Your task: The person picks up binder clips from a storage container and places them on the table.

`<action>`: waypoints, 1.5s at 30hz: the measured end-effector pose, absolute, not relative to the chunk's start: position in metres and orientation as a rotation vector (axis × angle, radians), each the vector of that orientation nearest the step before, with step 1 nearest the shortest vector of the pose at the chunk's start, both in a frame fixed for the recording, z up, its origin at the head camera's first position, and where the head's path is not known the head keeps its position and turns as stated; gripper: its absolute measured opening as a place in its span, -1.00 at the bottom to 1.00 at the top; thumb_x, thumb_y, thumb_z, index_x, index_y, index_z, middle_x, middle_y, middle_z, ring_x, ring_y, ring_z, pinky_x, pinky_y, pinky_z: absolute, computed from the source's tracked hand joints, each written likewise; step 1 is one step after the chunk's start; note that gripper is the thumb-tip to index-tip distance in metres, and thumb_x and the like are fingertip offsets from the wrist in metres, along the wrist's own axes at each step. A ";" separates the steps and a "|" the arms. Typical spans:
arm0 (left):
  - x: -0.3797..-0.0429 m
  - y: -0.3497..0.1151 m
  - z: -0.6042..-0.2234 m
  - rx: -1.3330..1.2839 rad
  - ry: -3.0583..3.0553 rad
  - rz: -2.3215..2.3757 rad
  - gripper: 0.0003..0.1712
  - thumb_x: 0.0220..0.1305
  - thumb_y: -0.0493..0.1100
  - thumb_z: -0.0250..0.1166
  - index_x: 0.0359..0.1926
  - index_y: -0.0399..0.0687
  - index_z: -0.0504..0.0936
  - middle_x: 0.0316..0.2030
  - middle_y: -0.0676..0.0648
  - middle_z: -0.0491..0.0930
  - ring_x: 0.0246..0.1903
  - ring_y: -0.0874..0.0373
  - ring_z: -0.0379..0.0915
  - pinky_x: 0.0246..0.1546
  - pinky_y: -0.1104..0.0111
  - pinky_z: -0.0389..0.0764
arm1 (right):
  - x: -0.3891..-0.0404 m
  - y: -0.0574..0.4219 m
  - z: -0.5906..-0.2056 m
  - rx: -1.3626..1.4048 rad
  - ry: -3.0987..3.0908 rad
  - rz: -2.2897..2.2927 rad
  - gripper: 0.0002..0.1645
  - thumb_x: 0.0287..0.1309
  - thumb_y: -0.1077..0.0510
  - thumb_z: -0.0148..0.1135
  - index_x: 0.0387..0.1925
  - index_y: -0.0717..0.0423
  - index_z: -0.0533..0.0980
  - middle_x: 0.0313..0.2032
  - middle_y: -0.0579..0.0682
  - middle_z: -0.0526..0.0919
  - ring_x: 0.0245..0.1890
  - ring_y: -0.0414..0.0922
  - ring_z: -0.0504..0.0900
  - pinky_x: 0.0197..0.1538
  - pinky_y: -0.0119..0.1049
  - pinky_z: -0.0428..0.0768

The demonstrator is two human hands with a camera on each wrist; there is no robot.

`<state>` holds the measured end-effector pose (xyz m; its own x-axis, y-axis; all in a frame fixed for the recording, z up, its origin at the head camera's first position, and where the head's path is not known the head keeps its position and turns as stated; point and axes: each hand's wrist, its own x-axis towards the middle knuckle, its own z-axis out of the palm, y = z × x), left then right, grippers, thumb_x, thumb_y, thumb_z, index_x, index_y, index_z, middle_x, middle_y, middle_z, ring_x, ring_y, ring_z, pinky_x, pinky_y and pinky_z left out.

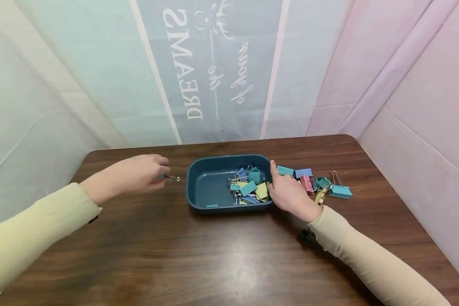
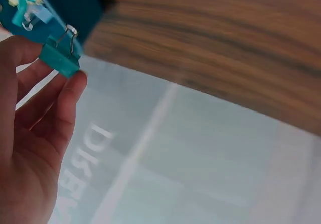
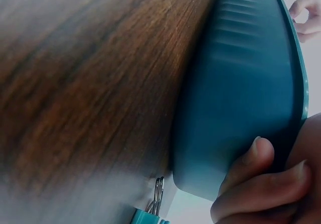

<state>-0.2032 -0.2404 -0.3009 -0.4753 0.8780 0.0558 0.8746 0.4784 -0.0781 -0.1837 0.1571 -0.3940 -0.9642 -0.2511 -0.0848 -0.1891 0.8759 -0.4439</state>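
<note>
My left hand (image 1: 143, 173) is left of the dark blue plastic bin (image 1: 199, 207), above the table. Between thumb and fingertips it pinches a teal binder clip (image 2: 60, 57), whose wire handles point toward the bin. My right hand (image 1: 289, 192) holds the bin's right end at the rim, its index finger stretched along the edge. Other fingers (image 3: 261, 189) of that hand curl against the outer wall in the right wrist view. Inside the bin, a heap of binder clips (image 1: 247, 188) in teal, blue and yellow-green lies toward the right side.
Right of the bin, several loose binder clips lie on the brown wooden table (image 1: 222, 259), among them a pink clip (image 1: 306, 183) and a teal clip (image 1: 340, 191). A printed fabric backdrop (image 1: 222, 85) stands behind the table, with pale fabric on both sides.
</note>
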 end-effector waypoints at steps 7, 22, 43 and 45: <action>-0.193 -0.279 -0.324 -1.338 -2.674 -0.032 -0.89 0.12 -0.33 0.41 -0.45 -0.11 0.63 -0.50 0.05 0.42 -0.56 0.32 0.28 -0.54 0.36 0.47 | -0.187 0.161 -0.389 -0.376 2.930 -0.621 -0.12 0.41 0.13 -0.02 0.54 0.35 -0.18 -0.75 -0.03 0.39 -0.83 -0.09 0.36 -0.72 -0.28 0.30; -0.192 -0.290 -0.372 -1.198 -2.839 -0.151 -0.83 0.19 -0.28 0.43 -0.44 -0.02 0.60 -0.47 0.07 0.44 -0.57 0.38 0.32 -0.56 0.39 0.49 | -0.185 0.163 -0.392 -0.348 2.901 -0.674 -0.13 0.41 0.13 -0.03 0.54 0.32 -0.18 -0.74 -0.02 0.40 -0.82 -0.08 0.39 -0.71 -0.27 0.34; -0.199 -0.250 -0.344 -1.174 -2.801 -0.079 -0.85 0.21 -0.16 0.42 -0.22 -0.07 0.66 -0.33 0.01 0.53 -0.41 0.21 0.47 -0.41 0.27 0.60 | -0.182 0.156 -0.393 -0.310 2.914 -0.662 -0.13 0.41 0.12 -0.01 0.54 0.31 -0.16 -0.74 -0.02 0.41 -0.83 -0.08 0.40 -0.72 -0.29 0.34; -0.201 -0.233 -0.341 -1.230 -2.752 -0.103 -0.85 0.22 -0.15 0.41 -0.22 -0.06 0.68 -0.33 0.02 0.54 -0.42 0.23 0.46 -0.41 0.29 0.59 | -0.181 0.155 -0.394 -0.307 2.911 -0.654 -0.13 0.41 0.12 -0.01 0.55 0.31 -0.15 -0.74 -0.02 0.42 -0.82 -0.08 0.40 -0.71 -0.29 0.34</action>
